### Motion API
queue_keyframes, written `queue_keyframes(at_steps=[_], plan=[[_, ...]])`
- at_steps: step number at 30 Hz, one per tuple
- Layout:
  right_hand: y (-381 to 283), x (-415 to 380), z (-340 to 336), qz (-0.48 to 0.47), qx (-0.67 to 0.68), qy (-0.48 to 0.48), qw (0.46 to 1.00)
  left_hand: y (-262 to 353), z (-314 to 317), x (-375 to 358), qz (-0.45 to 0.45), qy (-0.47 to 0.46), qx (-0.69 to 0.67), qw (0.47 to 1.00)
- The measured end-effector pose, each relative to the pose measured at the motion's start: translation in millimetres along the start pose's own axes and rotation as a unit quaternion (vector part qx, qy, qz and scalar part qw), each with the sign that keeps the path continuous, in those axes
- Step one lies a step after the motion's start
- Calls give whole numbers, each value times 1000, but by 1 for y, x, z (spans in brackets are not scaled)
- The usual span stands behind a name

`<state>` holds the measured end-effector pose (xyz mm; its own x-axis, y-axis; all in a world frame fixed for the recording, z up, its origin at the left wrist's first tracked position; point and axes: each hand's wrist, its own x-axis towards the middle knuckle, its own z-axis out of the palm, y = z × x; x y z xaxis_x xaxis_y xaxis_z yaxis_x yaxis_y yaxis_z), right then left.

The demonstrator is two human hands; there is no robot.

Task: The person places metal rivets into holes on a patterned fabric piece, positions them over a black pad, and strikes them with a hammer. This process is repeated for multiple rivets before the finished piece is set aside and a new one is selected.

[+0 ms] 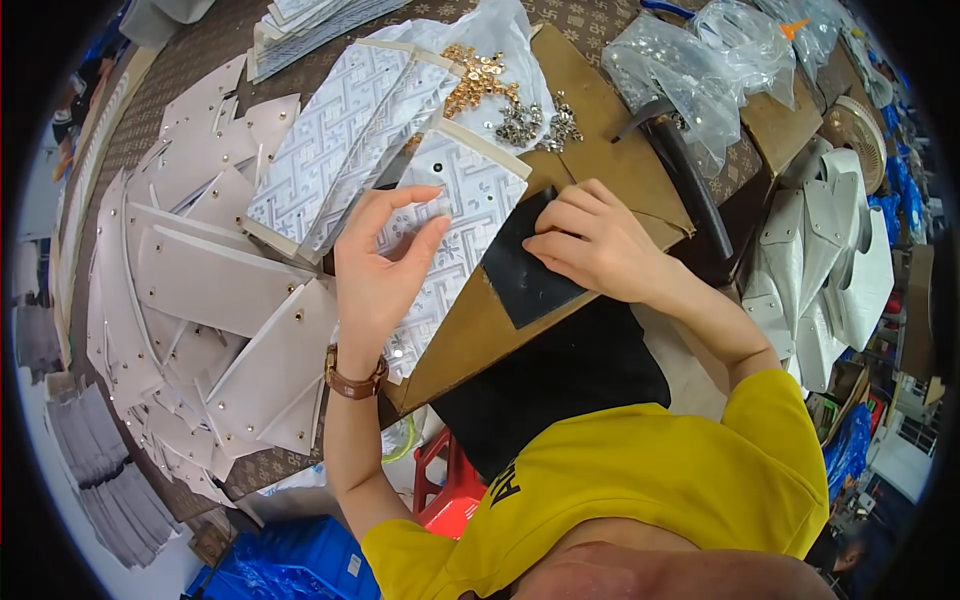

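Observation:
Over a white and grey patterned panel point(462, 200) is my left hand point(385, 255), its thumb and index finger curved with a gap between the tips, beside a dark round hole. A stack of similar panels point(335, 130) lies behind it. My right hand point(595, 240) rests at a black sheet point(530, 270) on the brown cardboard, fingers bent together; whatever they hold, if anything, is too small to make out. Gold-coloured fasteners point(475, 80) and silver ones point(540, 125) are heaped on a white plastic bag point(515, 50) beyond the panels.
Pale panels with metal studs point(210, 270) are piled at the left. A hammer point(685, 170) lies on the cardboard point(600, 115) at the right, near clear plastic bags point(690, 70). White folded pieces point(820, 260) stand further right. Below are a red stool point(455, 490) and a blue crate point(300, 560).

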<state>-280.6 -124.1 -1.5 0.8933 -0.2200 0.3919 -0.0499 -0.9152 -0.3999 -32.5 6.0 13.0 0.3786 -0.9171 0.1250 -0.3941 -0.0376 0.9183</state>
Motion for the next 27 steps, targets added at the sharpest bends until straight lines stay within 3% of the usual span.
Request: queue_keyframes(at_steps=[2, 6, 9, 13, 18, 27], plan=[[-4, -8, 1, 8, 4, 0, 1000, -1, 4, -1, 32, -22, 0, 999], [-6, -17, -2, 118, 89, 95, 984, -8, 8, -1, 79, -64, 46, 994], [-10, -21, -5, 336, 340, 152, 865, -1, 14, -6, 58, -109, 52, 991], [-12, -26, 0, 346, 314, 83, 880, 4, 18, -12, 66, -142, 100, 983], [-10, -23, 3, 317, 267, 86, 906, 4, 20, -14, 124, -151, 143, 970], [-7, -20, 8, 295, 238, 89, 921, 2, 18, -13, 113, -166, 163, 966]])
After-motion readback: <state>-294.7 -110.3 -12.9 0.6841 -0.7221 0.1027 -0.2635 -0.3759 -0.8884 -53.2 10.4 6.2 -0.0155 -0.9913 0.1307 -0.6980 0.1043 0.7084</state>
